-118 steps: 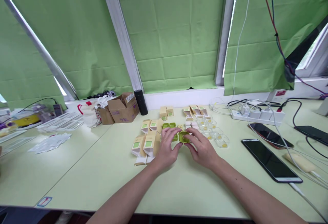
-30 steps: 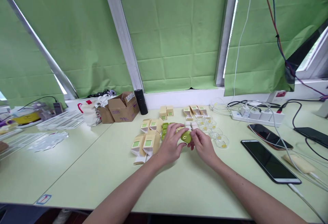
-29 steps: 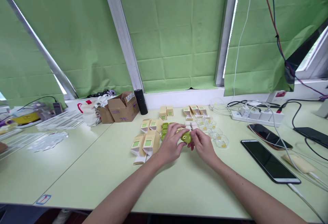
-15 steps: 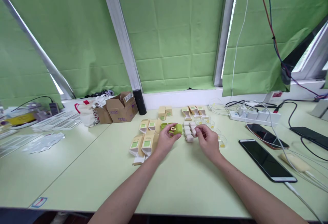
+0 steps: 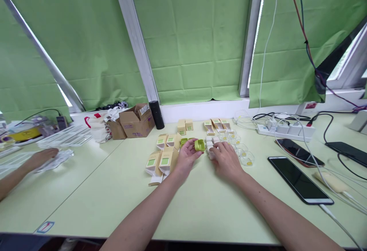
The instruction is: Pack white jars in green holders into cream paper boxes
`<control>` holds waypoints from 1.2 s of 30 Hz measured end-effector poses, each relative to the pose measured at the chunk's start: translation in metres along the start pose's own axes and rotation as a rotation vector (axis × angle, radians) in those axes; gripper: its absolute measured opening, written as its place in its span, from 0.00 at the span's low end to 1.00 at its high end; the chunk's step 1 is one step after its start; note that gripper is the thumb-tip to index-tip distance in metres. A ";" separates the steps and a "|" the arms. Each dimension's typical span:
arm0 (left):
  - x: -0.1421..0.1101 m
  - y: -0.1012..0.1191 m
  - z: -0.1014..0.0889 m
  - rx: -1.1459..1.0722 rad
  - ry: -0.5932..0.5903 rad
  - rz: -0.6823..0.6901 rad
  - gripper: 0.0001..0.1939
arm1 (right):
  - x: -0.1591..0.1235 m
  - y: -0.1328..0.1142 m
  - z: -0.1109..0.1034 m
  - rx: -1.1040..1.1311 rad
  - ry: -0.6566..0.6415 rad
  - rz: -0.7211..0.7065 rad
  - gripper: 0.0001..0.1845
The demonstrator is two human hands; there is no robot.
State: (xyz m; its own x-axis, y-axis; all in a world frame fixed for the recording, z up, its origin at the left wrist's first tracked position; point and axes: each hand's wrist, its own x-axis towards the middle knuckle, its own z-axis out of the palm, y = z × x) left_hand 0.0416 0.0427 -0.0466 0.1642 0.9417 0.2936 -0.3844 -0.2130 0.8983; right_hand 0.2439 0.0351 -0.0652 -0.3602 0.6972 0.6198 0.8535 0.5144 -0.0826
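My left hand (image 5: 186,157) holds a small green case (image 5: 200,145) at its fingertips, just above the table. My right hand (image 5: 226,159) lies palm down over a row of small white pieces (image 5: 210,144), fingers curled on them; what it grips is hidden. Several tan and green cartons (image 5: 162,159) lie left of my left hand. More green cases (image 5: 185,141) sit behind it. Clear plastic shells (image 5: 243,155) lie right of my right hand.
Two phones (image 5: 299,178) and a power strip (image 5: 286,128) with cables are at the right. An open brown box (image 5: 136,120) and a black cylinder (image 5: 157,114) stand at the back left. Another person's hand (image 5: 40,158) rests on plastic bags (image 5: 61,155) at far left.
My left hand carried the green case a little back and right. My right hand dropped from a raised pinch onto the white pieces. Another person's hand came in at far left.
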 end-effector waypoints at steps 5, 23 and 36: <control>-0.002 -0.001 0.000 -0.010 -0.019 -0.005 0.34 | 0.001 -0.001 0.002 -0.066 -0.020 -0.016 0.12; -0.002 0.007 0.002 0.032 0.110 0.061 0.32 | 0.006 -0.010 -0.006 0.893 0.244 0.344 0.12; -0.004 0.005 0.003 0.105 0.068 0.064 0.31 | 0.014 -0.013 -0.015 1.998 0.129 0.798 0.20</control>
State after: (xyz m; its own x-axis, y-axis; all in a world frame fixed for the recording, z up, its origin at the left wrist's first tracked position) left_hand 0.0414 0.0372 -0.0420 0.0789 0.9402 0.3315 -0.2945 -0.2957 0.9088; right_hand 0.2337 0.0309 -0.0438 -0.1264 0.9891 0.0752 -0.6896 -0.0331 -0.7234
